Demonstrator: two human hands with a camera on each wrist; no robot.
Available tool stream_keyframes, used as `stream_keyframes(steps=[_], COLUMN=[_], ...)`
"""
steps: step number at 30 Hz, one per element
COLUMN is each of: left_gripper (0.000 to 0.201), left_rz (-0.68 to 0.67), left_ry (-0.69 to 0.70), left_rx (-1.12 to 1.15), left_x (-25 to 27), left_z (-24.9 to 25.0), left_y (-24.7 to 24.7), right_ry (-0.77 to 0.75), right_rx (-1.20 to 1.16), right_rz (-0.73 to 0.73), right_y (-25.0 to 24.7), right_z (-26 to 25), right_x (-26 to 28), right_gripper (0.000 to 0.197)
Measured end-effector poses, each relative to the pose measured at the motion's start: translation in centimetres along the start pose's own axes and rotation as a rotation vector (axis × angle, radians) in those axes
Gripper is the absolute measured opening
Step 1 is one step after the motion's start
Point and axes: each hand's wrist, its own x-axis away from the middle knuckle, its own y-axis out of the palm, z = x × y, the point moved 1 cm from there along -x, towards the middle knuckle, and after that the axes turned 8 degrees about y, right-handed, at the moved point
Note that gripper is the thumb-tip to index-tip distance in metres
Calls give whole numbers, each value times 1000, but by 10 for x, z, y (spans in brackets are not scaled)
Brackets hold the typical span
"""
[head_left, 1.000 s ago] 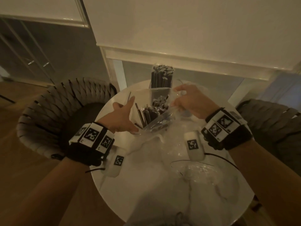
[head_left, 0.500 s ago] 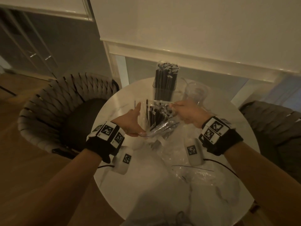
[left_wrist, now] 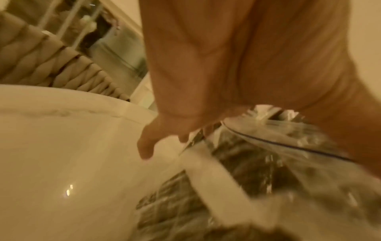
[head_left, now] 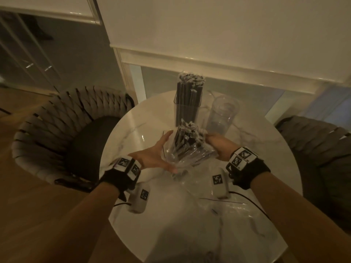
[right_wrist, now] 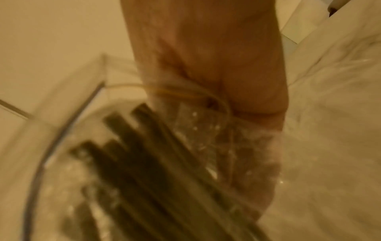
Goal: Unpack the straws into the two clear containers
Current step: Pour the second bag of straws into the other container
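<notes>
A clear bag of black straws (head_left: 187, 149) stands nearly upright over the table, held between both hands. My left hand (head_left: 157, 156) lies flat against its left side, fingers straight and thumb beneath it. My right hand (head_left: 218, 147) pinches the bag's right edge. Behind the bag, a square clear container (head_left: 187, 109) is packed with black straws. To its right stands an empty round clear container (head_left: 222, 112). The left wrist view shows my left hand (left_wrist: 206, 73) above the blurred bag (left_wrist: 268, 163). In the right wrist view, my right hand (right_wrist: 216, 65) grips plastic beside the straws (right_wrist: 144, 154).
The round marble table (head_left: 133, 133) carries crumpled empty clear bags (head_left: 224, 205) near its front right. A woven chair (head_left: 62, 130) stands to the left and a dark chair (head_left: 319, 149) to the right. A white wall ledge runs behind the table.
Both hands have drawn the bag back from the full container and tipped it more upright. The empty round container, earlier hidden behind the right hand, now shows.
</notes>
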Motion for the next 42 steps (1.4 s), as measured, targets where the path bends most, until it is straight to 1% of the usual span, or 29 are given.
stream_keyframes(steps=[1, 3, 5, 6, 7, 8, 10, 11, 12, 14, 15, 17, 19, 21, 23, 24, 25, 26, 27, 28, 30, 31, 33, 34, 36, 37, 39, 41, 42], left_gripper=[137, 126, 108, 99, 90, 81, 67, 62, 57, 53, 55, 59, 48, 34, 27, 31, 42, 49, 49, 41, 16, 18, 20, 20, 18, 16, 13, 14, 14], left_rz=[22, 163, 341, 404, 453, 491, 539, 551, 543, 523, 509, 482, 443, 492, 616, 661, 679, 676, 667, 662, 674, 679, 691, 727, 792, 792, 757, 692, 650], left_ry=[46, 112, 99, 81, 73, 69, 67, 70, 70, 71, 77, 124, 187, 212, 238, 267, 283, 309, 326, 348, 365, 365, 370, 363, 348, 346, 355, 346, 341], left_rx=[-58, -196, -273, -275, -279, -289, -312, -337, -353, -378, -373, -314, -175, 43, 148, 162, 189, 221, 245, 270, 334, 369, 452, 475, 470, 476, 518, 599, 655], left_x=[-5, -13, -16, -16, -17, -17, -17, -17, -17, -18, -19, -17, -13, -6, 4, 7, 10, 12, 11, 12, 6, 4, -5, -9, -15, -18, -23, -25, -27], left_z=[-1, -6, -15, -20, -25, -29, -32, -32, -32, -32, -33, -31, -22, -9, 2, 8, 14, 22, 29, 37, 47, 53, 57, 58, 61, 64, 65, 71, 76], left_y=[6, 17, 19, 19, 19, 19, 23, 25, 27, 28, 27, 25, 21, 13, 2, -5, -10, -14, -16, -16, -15, -12, -7, -6, -4, -2, 2, 8, 11], right_ry=[-34, -124, -153, -153, -114, -42, 114, 139, 121, -2, -61, -120, -141, -151, -161, -172, -184, -197, -210, -226, -274, -311, -386, -399, -395, -396, -393, -426, -449], right_rx=[42, 158, 372, 504, 564, 540, 370, 288, 213, 63, 15, -49, -145, -264, -336, -358, -388, -434, -491, -556, -672, -708, -710, -684, -569, -506, -440, -389, -333], right_rz=[13, 49, 99, 143, 161, 140, 31, -21, -64, -105, -96, -88, -136, -194, -227, -237, -247, -255, -257, -246, -206, -215, -279, -295, -276, -246, -196, -132, -60], right_y=[2, 5, 1, -6, -13, -19, -25, -27, -27, -26, -26, -24, -22, -22, -24, -26, -28, -30, -31, -31, -33, -36, -43, -46, -53, -57, -62, -62, -62], right_z=[0, -3, -11, -14, -16, -16, -15, -14, -12, -10, -8, -6, -5, -6, -9, -11, -13, -14, -16, -18, -23, -26, -30, -32, -33, -33, -31, -32, -33], right_x=[-1, -4, -1, 0, 3, 7, 20, 25, 27, 25, 23, 19, 17, 16, 18, 20, 20, 18, 18, 19, 19, 21, 30, 34, 39, 40, 39, 40, 39], right_gripper=[27, 26, 21, 18, 17, 18, 23, 24, 23, 20, 17, 14, 21, 25, 31, 36, 41, 43, 42, 39, 31, 28, 23, 24, 30, 39, 56, 52, 49])
